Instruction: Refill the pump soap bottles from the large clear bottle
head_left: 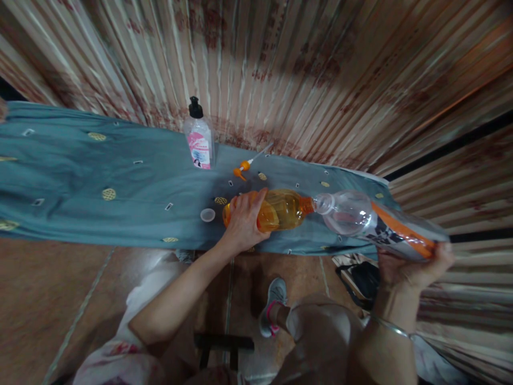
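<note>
My left hand [246, 222] is closed around an amber see-through bottle [285, 209], which lies tilted over the cloth with its neck to the right. A clear bottle [348, 213] with a grey and orange label rests in my right hand [417, 267], gripped near its base. The mouths of the two bottles meet or nearly meet; whether liquid passes between them I cannot make out. Beyond the amber bottle lies an orange pump top [242, 167] with a thin tube. A small round whitish cap [207, 215] sits left of my left hand.
A clear bottle with a black pump and pink label [199, 141] stands at the table's far side. The narrow table wears a teal cloth [72, 176]. A pleated curtain [240, 69] hangs behind it. Below are a dark stool [223, 342] and a black bag [363, 280].
</note>
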`<state>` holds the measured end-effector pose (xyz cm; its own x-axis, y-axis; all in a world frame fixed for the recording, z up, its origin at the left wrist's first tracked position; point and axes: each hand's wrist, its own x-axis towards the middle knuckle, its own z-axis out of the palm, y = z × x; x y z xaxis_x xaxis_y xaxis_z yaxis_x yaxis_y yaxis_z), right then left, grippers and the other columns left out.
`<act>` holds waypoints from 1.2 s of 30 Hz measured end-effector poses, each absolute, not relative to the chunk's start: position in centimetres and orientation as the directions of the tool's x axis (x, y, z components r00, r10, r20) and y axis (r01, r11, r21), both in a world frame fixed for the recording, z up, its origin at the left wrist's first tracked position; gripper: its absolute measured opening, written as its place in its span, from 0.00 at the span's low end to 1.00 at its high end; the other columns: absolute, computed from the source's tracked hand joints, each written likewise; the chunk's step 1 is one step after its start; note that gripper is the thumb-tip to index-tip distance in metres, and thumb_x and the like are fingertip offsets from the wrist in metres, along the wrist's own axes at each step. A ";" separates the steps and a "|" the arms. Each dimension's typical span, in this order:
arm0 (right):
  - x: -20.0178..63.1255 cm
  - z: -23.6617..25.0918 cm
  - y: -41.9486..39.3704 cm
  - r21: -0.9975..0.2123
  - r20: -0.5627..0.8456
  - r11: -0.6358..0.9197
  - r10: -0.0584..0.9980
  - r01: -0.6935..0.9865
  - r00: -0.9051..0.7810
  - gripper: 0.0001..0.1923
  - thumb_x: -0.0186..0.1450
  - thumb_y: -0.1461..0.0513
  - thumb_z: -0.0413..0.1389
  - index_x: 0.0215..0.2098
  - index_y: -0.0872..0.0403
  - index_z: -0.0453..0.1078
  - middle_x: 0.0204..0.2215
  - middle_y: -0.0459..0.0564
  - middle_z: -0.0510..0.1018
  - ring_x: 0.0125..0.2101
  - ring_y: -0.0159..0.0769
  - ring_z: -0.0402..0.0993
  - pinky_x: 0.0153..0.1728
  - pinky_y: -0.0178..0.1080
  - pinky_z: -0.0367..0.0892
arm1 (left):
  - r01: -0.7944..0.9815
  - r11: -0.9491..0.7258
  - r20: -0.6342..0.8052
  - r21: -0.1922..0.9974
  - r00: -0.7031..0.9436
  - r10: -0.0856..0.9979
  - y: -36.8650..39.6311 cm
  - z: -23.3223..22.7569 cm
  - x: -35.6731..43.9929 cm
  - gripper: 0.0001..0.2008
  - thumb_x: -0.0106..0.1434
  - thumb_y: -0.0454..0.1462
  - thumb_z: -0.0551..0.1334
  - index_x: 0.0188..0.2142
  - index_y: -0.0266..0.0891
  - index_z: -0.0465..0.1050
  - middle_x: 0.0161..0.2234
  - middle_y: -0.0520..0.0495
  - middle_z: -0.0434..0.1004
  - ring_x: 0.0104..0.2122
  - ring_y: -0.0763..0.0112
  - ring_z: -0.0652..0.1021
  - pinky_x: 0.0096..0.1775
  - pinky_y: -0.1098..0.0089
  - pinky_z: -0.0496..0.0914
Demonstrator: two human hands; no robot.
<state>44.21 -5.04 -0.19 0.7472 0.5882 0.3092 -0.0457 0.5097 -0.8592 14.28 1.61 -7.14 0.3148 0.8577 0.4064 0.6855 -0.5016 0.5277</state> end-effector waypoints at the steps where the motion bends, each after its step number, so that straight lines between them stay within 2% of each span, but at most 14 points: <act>1: 44.2 -0.1 -5.0 -0.861 0.306 0.507 0.588 -0.046 0.749 0.21 0.46 0.47 0.56 0.30 0.54 0.68 0.33 0.47 0.75 0.40 0.43 0.74 0.30 0.43 0.74 | 0.684 -0.502 0.405 0.530 0.316 0.858 1.6 -7.2 14.3 0.49 0.46 0.43 0.69 0.64 0.39 0.49 0.56 0.37 0.64 0.54 0.48 0.66 0.57 0.50 0.56; 7: 43.9 0.0 -5.0 -0.864 0.285 0.501 0.569 -0.050 0.772 0.21 0.45 0.46 0.56 0.29 0.52 0.67 0.31 0.46 0.74 0.41 0.44 0.74 0.28 0.43 0.74 | 0.693 -0.503 0.409 0.516 0.316 0.856 1.7 -7.3 14.3 0.50 0.45 0.42 0.70 0.64 0.42 0.47 0.56 0.38 0.64 0.53 0.48 0.67 0.56 0.51 0.56; 12: 44.2 -0.1 -5.0 -0.857 0.274 0.511 0.559 -0.065 0.782 0.23 0.43 0.47 0.57 0.31 0.52 0.67 0.33 0.46 0.74 0.41 0.45 0.74 0.29 0.43 0.74 | 0.690 -0.506 0.406 0.518 0.323 0.855 1.7 -7.3 14.3 0.50 0.45 0.42 0.70 0.64 0.40 0.47 0.56 0.37 0.63 0.54 0.48 0.66 0.56 0.51 0.56; 21: 44.6 -0.5 -5.1 -0.859 0.325 0.511 0.584 -0.026 0.744 0.20 0.48 0.47 0.54 0.28 0.54 0.68 0.34 0.46 0.75 0.38 0.42 0.75 0.31 0.45 0.74 | 0.695 -0.497 0.396 0.520 0.319 0.861 1.6 -7.0 14.3 0.48 0.46 0.42 0.69 0.63 0.39 0.49 0.55 0.37 0.64 0.54 0.48 0.66 0.56 0.50 0.56; 29: 44.2 -0.2 -5.1 -0.866 0.342 0.500 0.595 -0.002 0.727 0.19 0.49 0.46 0.54 0.26 0.53 0.68 0.33 0.45 0.75 0.38 0.41 0.75 0.28 0.42 0.73 | 0.690 -0.502 0.406 0.521 0.316 0.857 1.6 -7.0 14.3 0.48 0.46 0.42 0.69 0.63 0.37 0.50 0.56 0.36 0.64 0.54 0.48 0.67 0.56 0.50 0.56; 36: 44.2 -0.1 -5.1 -0.864 0.313 0.502 0.572 -0.022 0.758 0.19 0.47 0.47 0.55 0.28 0.52 0.68 0.33 0.45 0.74 0.40 0.43 0.74 0.32 0.48 0.75 | 0.696 -0.487 0.385 0.529 0.315 0.868 1.6 -7.0 14.3 0.49 0.46 0.43 0.69 0.64 0.38 0.50 0.55 0.36 0.64 0.54 0.47 0.66 0.56 0.50 0.56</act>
<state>44.22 -5.11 -0.15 0.7585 0.5716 0.3130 -0.0219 0.5024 -0.8644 14.32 1.58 -6.95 0.3149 0.8677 0.3846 0.6955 -0.4867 0.5285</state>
